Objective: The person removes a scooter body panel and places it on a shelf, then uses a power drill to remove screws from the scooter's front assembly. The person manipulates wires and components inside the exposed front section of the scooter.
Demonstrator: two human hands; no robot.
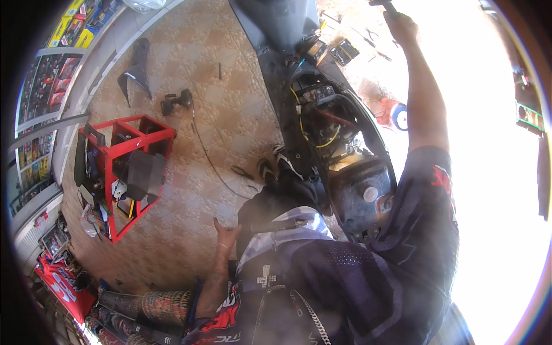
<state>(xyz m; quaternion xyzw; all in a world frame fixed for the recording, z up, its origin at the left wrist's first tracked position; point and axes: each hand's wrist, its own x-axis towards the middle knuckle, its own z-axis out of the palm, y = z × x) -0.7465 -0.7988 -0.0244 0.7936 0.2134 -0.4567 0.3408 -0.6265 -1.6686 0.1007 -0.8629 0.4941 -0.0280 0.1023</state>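
The right hand (401, 26) is raised to the top of the view, its grip closed around a dark handle (384, 4), of which only the end is seen at the picture's upper edge. The left hand (226, 237) is held low beside the hip, its grip open and nothing held in it. Between the arms a stripped scooter (322, 115) is seen, with yellow wires (300, 121) and engine parts laid bare. On the tiled floor (190, 75), well apart to the left, a red tool cart (129, 167) stands, and a power drill (175, 102) lies near it.
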